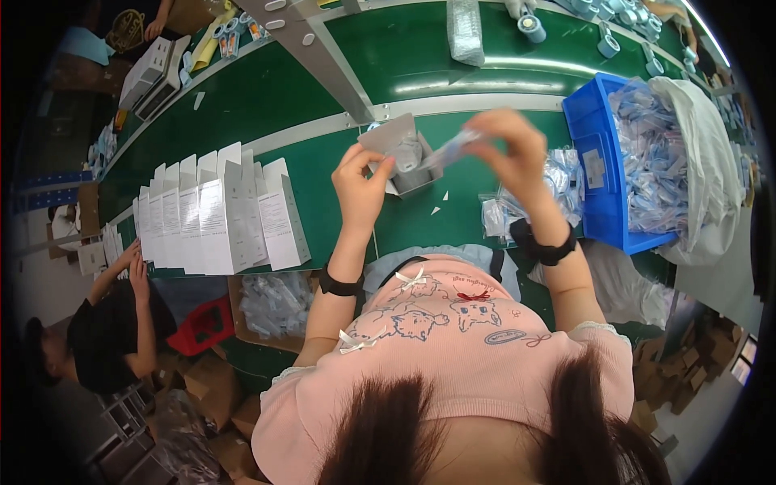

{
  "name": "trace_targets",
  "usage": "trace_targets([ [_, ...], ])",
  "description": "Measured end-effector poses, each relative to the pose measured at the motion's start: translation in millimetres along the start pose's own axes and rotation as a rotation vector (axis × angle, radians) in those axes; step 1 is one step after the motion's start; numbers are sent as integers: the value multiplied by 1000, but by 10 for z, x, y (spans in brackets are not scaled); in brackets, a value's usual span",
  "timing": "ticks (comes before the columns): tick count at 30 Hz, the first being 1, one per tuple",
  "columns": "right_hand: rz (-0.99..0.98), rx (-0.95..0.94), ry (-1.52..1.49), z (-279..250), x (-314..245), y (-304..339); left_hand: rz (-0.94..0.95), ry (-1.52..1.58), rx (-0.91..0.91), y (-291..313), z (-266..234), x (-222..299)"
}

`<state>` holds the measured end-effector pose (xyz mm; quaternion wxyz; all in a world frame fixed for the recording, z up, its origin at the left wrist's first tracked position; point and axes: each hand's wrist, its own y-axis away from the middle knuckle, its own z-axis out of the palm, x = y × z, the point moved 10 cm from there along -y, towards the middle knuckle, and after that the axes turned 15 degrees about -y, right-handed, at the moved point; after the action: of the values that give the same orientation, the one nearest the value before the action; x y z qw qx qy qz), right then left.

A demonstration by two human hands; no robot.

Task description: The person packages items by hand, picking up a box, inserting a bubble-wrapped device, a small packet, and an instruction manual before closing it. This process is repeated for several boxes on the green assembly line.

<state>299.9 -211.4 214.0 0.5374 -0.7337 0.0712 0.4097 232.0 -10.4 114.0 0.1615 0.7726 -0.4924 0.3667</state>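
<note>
A small open carton (pixel 418 184) stands on the green bench in front of me, its grey-white flap raised. Something round in clear plastic (pixel 406 153) shows in its mouth. My left hand (pixel 360 184) grips the carton's left side, thumb at the opening. Just right of the carton, my right hand (pixel 511 149), smeared by motion, pinches a small clear plastic packet (pixel 454 150) with pale blue in it. The packet's lower end is close to the carton's mouth; whether they touch I cannot tell. Beneath my right forearm lies a pile of similar packets (pixel 563 179).
Several white cartons (pixel 212 214) stand in a row at left, flaps up. A blue bin (pixel 596 158) full of packets is at right. A metal post (pixel 319 61) rises beyond the carton. White scraps (pixel 436 210) lie nearby. Another person (pixel 113 323) works at far left.
</note>
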Motion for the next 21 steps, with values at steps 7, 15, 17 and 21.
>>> trace_targets([
  [7,130,-879,349,1131,461,501,-38,85,-9,-25,6,-162],
  [15,334,-267,-34,624,1094,597,130,-328,331,63,-660,-647],
  [17,577,-365,-94,679,1324,767,172,-675,377,114,-824,-842],
  [21,780,-57,-369,204,1747,588,-97,-1109,18,336,-732,-1838],
])
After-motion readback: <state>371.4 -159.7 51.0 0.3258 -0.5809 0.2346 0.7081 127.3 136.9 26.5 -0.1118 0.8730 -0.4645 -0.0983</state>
